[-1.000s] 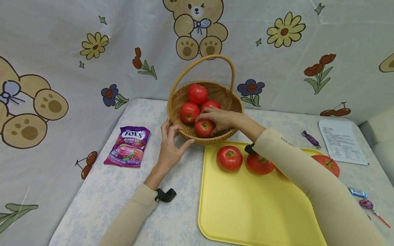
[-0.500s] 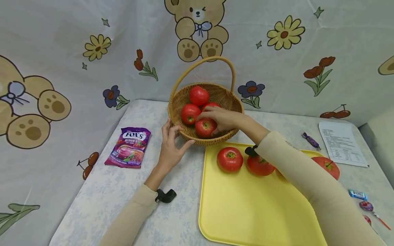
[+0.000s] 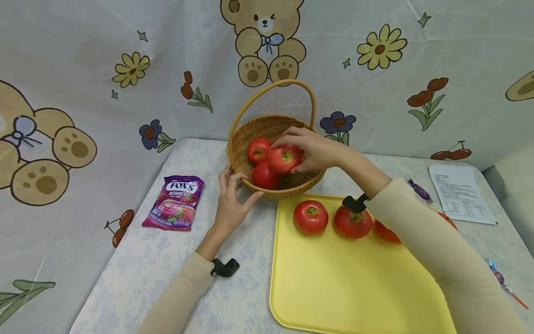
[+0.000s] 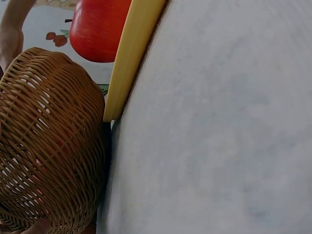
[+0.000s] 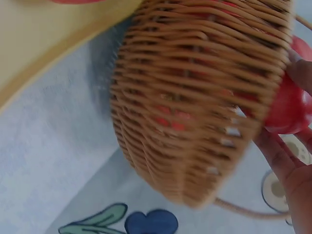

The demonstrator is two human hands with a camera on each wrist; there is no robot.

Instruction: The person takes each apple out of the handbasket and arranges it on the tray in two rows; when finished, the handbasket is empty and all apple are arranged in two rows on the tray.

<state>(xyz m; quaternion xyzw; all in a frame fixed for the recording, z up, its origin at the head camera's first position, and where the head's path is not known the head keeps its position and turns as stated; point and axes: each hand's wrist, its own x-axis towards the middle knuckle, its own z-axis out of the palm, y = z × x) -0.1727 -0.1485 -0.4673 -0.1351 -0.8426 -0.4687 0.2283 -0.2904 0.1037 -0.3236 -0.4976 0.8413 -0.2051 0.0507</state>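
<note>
A wicker basket (image 3: 238,162) with a tall arched handle stands at the back middle of the table. My left hand (image 3: 229,204) holds its left front rim, thumb toward the front. Over the basket's opening my right hand (image 3: 313,147) grips a red apple (image 3: 285,160), fingers over its top and thumb at its lower right. Two other red apples show inside, one at the left (image 3: 258,150) and one in front (image 3: 264,177); anything behind the right hand is hidden. In the right wrist view the gripped apple (image 5: 287,109) appears at the basket's rim.
A yellow tray (image 3: 342,287) lies in front, with red apples (image 3: 310,217) along its far side, partly under my right forearm. A purple candy bag (image 3: 175,202) is at left. Rightward lie a paper sheet (image 3: 460,192), a wrapped candy (image 3: 419,189) and a lollipop (image 3: 500,278).
My right hand has lifted an apple up from the basket's front. The apples left inside have rolled forward. My left hand stays on the rim.
</note>
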